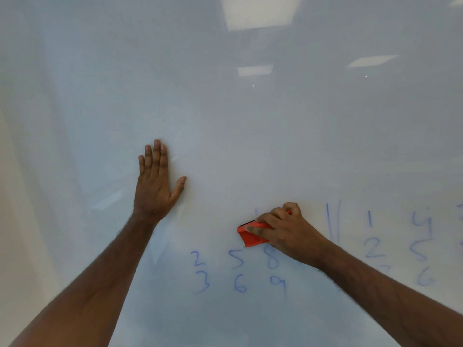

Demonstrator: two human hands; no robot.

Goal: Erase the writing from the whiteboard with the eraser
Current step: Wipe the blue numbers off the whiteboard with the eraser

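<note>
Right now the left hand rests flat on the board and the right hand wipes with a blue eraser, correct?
Not quite: the eraser is red, not blue, as the head view shows. The left hand does rest flat on the whiteboard, and the right hand grips the eraser.

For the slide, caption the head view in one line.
Right hand grips a red eraser above blue digits on the whiteboard; left hand rests flat.

A glossy, smooth whiteboard [250, 134] mirrors ceiling light panels [260, 13] across its sheen. Blue marker digits [238, 271] sit thin and slightly smeared on the slick surface. The eraser [251, 235] shows a matt orange body with a dark edge.
</note>
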